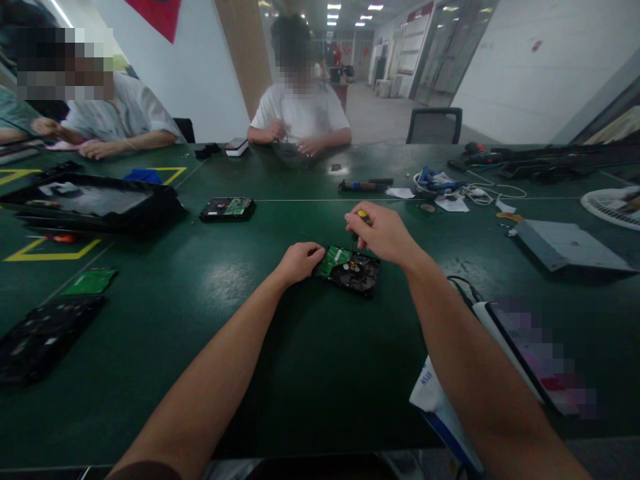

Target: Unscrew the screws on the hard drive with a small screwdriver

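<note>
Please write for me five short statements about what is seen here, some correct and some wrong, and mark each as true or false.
1. The right hand holds a screwdriver at a hard drive. True.
2. The screwdriver is all black. False: part of it is yellow.
3. The left hand touches the left end of the hard drive. True.
4. Everything to the right of the hands is paper. False: a grey box lies there too.
5. A green board lies to the left of both hands. True.

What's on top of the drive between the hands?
On the drive, a green circuit board covers part of its upper face; the right hand holds a screwdriver over it. What lies beneath the board is covered.
</note>
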A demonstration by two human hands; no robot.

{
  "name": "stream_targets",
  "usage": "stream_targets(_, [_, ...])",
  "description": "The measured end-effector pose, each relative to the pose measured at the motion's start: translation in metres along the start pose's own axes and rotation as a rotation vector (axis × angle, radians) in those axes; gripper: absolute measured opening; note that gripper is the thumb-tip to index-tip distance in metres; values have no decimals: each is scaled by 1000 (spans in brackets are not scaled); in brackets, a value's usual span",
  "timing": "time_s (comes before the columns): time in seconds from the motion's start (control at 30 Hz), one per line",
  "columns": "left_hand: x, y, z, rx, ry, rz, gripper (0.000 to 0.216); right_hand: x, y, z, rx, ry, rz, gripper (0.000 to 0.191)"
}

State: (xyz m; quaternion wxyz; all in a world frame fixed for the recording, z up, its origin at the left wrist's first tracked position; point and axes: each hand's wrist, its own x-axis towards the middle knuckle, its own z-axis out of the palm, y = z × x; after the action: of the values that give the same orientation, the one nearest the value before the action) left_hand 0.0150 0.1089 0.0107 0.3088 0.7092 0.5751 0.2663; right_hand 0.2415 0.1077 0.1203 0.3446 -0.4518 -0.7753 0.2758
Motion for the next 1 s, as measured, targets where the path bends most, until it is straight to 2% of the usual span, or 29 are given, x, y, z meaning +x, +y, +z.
stream_targets(0.27, [-2, 1, -2, 4, -27, 22, 41, 2, 2, 4, -139, 83, -32, 29])
stream_targets(0.57, [-3, 4, -2, 22, 3, 31, 41, 1, 3, 5, -126, 86, -61, 29])
stream_targets(1.0, [-3, 3, -1, 49, 2, 37, 45, 4, 0, 6, -243, 83, -45, 28])
